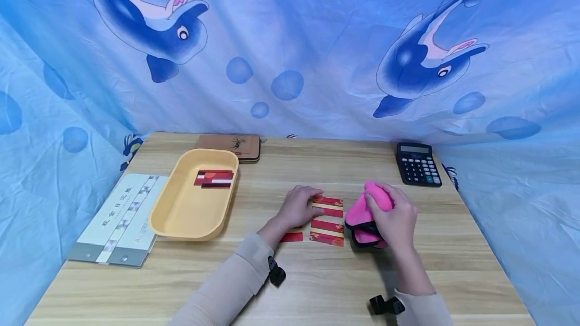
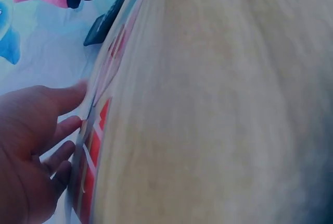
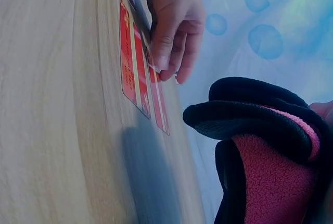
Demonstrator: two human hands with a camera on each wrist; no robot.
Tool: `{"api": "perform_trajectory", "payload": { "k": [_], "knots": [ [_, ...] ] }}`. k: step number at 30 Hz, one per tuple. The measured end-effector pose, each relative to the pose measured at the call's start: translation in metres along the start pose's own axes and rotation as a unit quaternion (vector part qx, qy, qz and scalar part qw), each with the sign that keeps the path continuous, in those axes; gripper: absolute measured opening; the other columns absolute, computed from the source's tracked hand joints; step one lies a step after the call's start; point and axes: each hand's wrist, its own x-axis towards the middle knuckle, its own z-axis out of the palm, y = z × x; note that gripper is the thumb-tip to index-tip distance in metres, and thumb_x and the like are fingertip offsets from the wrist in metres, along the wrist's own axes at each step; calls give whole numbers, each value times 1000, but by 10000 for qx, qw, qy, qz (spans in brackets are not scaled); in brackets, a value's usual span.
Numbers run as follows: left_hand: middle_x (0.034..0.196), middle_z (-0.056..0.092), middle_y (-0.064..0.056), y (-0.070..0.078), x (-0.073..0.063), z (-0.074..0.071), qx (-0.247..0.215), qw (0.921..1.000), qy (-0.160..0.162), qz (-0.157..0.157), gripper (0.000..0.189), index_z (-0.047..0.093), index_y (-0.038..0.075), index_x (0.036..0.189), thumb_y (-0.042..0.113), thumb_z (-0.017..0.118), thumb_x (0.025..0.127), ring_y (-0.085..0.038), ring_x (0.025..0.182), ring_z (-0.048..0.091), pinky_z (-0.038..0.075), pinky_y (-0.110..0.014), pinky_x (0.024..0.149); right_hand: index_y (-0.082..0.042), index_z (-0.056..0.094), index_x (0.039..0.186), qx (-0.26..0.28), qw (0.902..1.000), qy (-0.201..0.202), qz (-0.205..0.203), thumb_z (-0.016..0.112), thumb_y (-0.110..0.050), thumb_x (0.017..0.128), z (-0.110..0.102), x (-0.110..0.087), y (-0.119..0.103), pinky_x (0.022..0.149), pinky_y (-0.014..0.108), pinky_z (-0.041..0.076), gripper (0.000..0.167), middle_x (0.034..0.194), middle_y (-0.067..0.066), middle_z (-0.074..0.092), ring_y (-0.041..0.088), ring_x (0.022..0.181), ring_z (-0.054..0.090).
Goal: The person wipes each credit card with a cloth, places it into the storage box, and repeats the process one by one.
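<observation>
My right hand (image 1: 397, 218) grips a folded pink fleece cloth (image 1: 362, 211) with black edging, held just to the right of a column of red cards (image 1: 327, 230) with pale stripes. In the right wrist view the cloth (image 3: 276, 177) hangs in folds, its black side outward, and the hand is mostly hidden. My left hand (image 1: 297, 206) is at the upper card of the column, thumb and fingers apart at its left side. The left wrist view has the left hand (image 2: 36, 146) with fingers loosely bent. Another red card (image 1: 291, 237) is partly covered by the left forearm.
A yellow tray (image 1: 156, 218) on the left contains several dark red cards (image 1: 215, 178). Beside it lies a white-and-grey folder (image 1: 120, 220); behind it, a brown notebook (image 1: 249, 147). A black calculator (image 1: 418, 164) lies at the back right. Blue dolphin-print fabric (image 1: 290, 39) surrounds the wooden table (image 1: 317, 291).
</observation>
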Motion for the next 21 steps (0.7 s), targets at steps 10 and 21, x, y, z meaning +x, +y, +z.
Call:
{"api": "perform_trajectory", "payload": {
  "k": [10, 21],
  "knots": [
    [128, 65, -5, 5, 1, -4, -202, 9990, -200, -356, 53, 67, 12, 130, 23, 87, 82, -22, 119, 54, 44, -38, 107, -5, 74, 117, -18, 10000, -17, 97, 87, -14, 81, -1, -1, 1, 75, 41, 54, 39, 110, 14, 74, 30, 98, 70],
    [124, 63, -10, -5, -4, -17, -1372, 9852, 486, -902, 45, 68, 9, 129, -1, 78, 86, -27, 108, 60, 54, -41, 97, -6, 75, 116, 89, 9999, -49, 18, 87, -13, 80, 0, -1, -2, 76, 37, 54, 38, 110, 13, 74, 29, 99, 70]
  ]
}}
